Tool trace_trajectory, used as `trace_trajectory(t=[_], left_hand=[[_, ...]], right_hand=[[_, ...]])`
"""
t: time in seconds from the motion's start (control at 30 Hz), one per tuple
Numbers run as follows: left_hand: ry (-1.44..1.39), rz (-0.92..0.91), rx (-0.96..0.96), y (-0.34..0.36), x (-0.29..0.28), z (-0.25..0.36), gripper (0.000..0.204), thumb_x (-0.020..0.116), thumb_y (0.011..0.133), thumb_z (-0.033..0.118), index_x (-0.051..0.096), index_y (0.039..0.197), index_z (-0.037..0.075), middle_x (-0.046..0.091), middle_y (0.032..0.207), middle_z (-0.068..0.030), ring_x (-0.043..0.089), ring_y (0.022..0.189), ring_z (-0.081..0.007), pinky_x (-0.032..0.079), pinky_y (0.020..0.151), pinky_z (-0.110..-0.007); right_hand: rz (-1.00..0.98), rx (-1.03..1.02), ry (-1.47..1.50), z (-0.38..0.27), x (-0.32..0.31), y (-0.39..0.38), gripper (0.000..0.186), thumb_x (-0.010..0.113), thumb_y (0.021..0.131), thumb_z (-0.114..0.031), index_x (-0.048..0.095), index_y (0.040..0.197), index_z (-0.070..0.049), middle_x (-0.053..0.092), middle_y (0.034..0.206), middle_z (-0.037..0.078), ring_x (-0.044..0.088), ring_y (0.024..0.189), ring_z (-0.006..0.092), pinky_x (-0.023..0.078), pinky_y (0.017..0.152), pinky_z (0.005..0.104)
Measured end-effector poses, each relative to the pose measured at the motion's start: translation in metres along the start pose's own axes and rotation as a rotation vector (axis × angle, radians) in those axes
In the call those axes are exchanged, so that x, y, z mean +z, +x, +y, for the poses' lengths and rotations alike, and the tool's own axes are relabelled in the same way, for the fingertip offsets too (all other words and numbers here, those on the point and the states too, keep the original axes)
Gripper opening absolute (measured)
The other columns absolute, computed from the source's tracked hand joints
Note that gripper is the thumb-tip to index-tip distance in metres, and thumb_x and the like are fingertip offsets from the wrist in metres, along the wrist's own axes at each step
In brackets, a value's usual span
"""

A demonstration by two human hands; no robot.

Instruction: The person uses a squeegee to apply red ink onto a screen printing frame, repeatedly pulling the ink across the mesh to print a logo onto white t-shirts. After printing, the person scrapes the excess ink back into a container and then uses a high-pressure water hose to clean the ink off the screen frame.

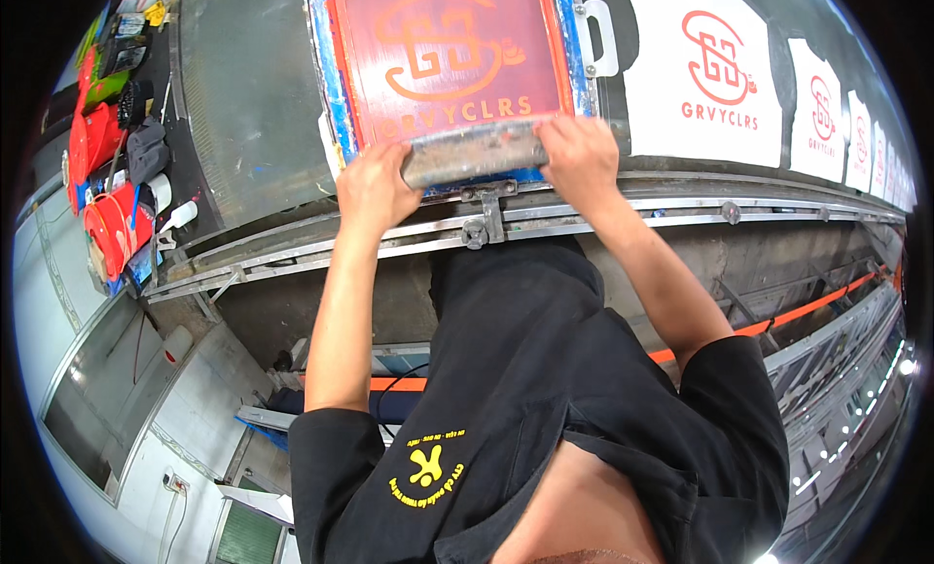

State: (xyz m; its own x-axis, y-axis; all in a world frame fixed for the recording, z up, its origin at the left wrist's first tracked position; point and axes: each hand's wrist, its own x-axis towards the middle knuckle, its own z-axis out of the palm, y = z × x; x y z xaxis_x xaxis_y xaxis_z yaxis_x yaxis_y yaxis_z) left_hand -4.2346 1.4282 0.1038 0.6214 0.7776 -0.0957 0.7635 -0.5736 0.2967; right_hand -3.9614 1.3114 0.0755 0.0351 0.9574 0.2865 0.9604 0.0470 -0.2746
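A wide squeegee with a worn grey, stained handle lies across the near end of a printing screen. My left hand is closed round its left end, and my right hand grips the right end. Through the screen's purplish mesh an orange-red emblem with lettering below shows; the squeegee hides part of the near mesh. Red ink lines the inside of the blue-edged frame. The squeegee's blade cannot be seen. To the right of the screen lies a white fabric piece with a red printed emblem.
More printed white pieces run along the dark table to the right. A metal rail with a clamp borders the near edge. At the far left stand red containers, bottles and a grey cloth.
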Motion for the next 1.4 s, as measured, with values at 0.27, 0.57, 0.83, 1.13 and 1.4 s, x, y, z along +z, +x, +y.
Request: trace_trajectory(t=[0.27,0.57,0.83,1.13,1.4], left_hand=[[0.004,-0.328,0.03,0.1,-0.067,-0.02,0.031,0.08,0.08,0.046,0.08,0.09,0.016,0.073,0.08,-0.0161,0.072,0.079,-0.0374,0.057,0.073,-0.048],[0.145,-0.262,0.07,0.288,-0.074,-0.085,0.061,0.074,0.078,0.067,0.079,0.089,0.007,0.074,0.082,-0.0198,0.074,0.083,-0.0374,0.059,0.074,-0.048],[0.18,-0.14,0.014,0.199,-0.049,-0.067,0.054,0.075,0.078,0.065,0.08,0.101,0.017,0.075,0.082,-0.0115,0.073,0.083,-0.0354,0.057,0.075,-0.046],[-0.027,-0.079,-0.008,-0.005,-0.005,-0.01,0.044,0.086,0.068,0.024,0.074,0.108,0.013,0.073,0.099,-0.0094,0.071,0.098,-0.0312,0.057,0.081,-0.044],[-0.03,-0.488,-0.072,0.108,-0.066,-0.023,0.055,0.08,0.078,0.061,0.078,0.093,0.008,0.074,0.085,-0.019,0.073,0.087,-0.0365,0.058,0.08,-0.046]], right_hand=[[-0.109,-0.012,0.106,0.032,-0.021,0.089,0.027,0.085,0.065,-0.023,0.068,0.081,-0.009,0.065,0.074,0.008,0.066,0.077,0.0317,0.049,0.072,0.0451],[-0.102,0.047,-0.068,0.111,0.031,0.252,0.027,0.082,0.067,-0.029,0.072,0.085,-0.01,0.071,0.083,0.014,0.069,0.081,0.0356,0.054,0.071,0.046],[0.004,0.025,-0.097,0.071,0.038,0.2,0.032,0.085,0.066,-0.033,0.071,0.08,-0.008,0.071,0.082,0.016,0.07,0.08,0.037,0.055,0.071,0.0475],[0.019,-0.015,0.049,-0.005,0.0,-0.001,0.029,0.078,0.055,-0.008,0.064,0.08,-0.014,0.057,0.077,0.002,0.06,0.075,0.0229,0.046,0.071,0.0365],[-0.134,-0.022,0.118,0.032,-0.018,0.093,0.042,0.089,0.067,-0.04,0.066,0.081,-0.009,0.066,0.079,0.009,0.068,0.08,0.0314,0.052,0.072,0.045]])
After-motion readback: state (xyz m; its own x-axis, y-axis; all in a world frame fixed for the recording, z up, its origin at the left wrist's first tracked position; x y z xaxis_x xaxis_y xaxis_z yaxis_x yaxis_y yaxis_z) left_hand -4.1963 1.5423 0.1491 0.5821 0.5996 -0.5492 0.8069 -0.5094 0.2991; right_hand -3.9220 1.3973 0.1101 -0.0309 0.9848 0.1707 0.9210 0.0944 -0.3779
